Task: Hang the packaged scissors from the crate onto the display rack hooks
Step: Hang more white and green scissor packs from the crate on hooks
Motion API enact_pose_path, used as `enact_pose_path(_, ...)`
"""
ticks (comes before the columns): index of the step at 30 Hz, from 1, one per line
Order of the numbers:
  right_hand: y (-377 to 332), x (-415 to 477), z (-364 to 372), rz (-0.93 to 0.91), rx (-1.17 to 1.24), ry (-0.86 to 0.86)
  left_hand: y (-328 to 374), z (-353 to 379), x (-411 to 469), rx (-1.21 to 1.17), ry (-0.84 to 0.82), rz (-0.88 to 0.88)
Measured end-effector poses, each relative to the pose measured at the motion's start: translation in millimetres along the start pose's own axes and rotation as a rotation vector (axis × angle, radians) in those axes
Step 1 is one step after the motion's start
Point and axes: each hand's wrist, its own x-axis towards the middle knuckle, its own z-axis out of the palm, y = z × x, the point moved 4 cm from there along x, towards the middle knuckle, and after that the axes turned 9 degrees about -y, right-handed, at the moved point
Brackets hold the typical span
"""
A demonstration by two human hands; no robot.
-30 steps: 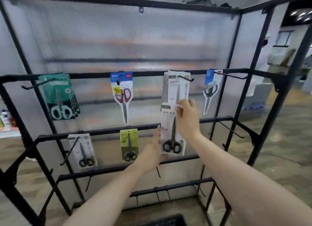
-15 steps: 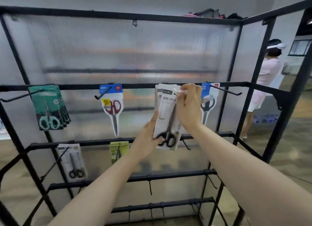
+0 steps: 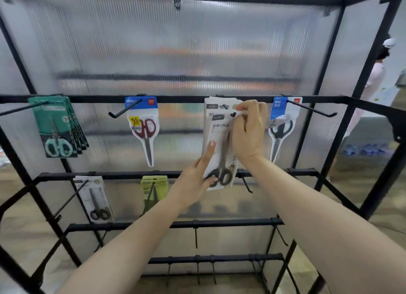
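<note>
The right hand [image 3: 249, 129] pinches the top corner of the white scissors pack [image 3: 219, 144] and covers it, so I cannot tell whether its hole is on a hook. A second white pack behind it shows only as a top edge. The left hand [image 3: 195, 181] grips the lower left edge, its other fingers hidden behind the card. Print on every pack is too small to read. The green packs [image 3: 57, 126] overlap, their number unclear. Behind the ribbed panel [image 3: 175, 47] there are only blurred bands. The rack [image 3: 175, 99] runs off the left and bottom edges, and a person [image 3: 375, 78] at far right is cut by a post.
</note>
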Motion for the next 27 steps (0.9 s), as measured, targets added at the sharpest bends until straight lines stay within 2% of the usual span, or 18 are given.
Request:
enact_pose_path(4, 1, -2, 1, -0.099, -0.013, 0.05, 0, 0, -7, 0.031, 0.017, 0.032)
enact_pose_path(9, -6, 7, -4, -0.097, -0.022, 0.08, 8, -3, -5, -0.008, 0.035, 0.049)
enact_pose_path(14, 3, 11, -4, 0.092, 0.098, 0.01, 7, 1, -5, -0.009, -0.007, 0.004)
enact_pose_path(18, 9, 12, 2, 0.203, 0.081, -0.034, -1, 2, -3, -0.034, -0.015, -0.019)
enact_pose_path(23, 25, 14, 5, 0.423, -0.176, 0.126, -18, 4, 14, 0.007, 0.047, -0.077)
enact_pose_path(27, 46, 0, 20, 0.398, -0.236, -0.046, -37, 19, 21, 0.108, 0.005, -0.104)
